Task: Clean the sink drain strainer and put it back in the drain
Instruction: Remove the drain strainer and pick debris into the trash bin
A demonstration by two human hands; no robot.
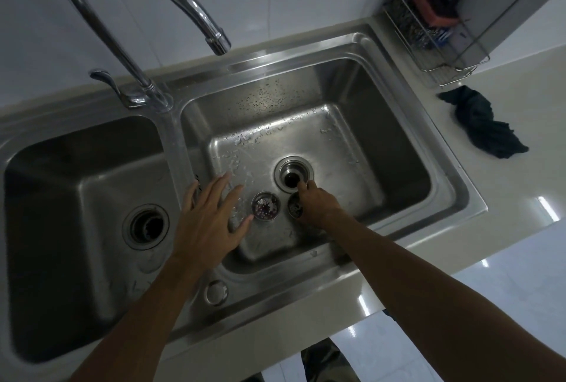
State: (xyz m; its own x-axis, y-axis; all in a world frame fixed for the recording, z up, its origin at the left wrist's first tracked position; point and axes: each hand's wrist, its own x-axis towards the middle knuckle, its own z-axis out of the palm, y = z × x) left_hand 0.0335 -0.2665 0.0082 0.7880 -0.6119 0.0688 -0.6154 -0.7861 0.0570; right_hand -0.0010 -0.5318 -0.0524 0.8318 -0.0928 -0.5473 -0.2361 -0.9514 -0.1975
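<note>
The right basin's drain (293, 174) stands open, with a dark hole inside its steel ring. Just in front of it, a small round steel strainer cup (266, 206) lies on the basin floor with pale and reddish bits of debris in it. To its right is a second, darker round strainer piece (294, 209), half hidden under my right hand (317, 205). That hand's fingers curl down onto the piece, and one fingertip reaches the drain's rim. My left hand (211, 213) hovers flat with its fingers spread, just left of the strainer cup, and holds nothing.
A tall curved faucet (147, 13) arches over the divider, with its spout above the right basin's back edge. The left basin has its own drain (146, 226). A dark cloth (484, 122) and a wire rack (435, 23) with sponges sit on the counter at the right. Water drops cover the basin floor.
</note>
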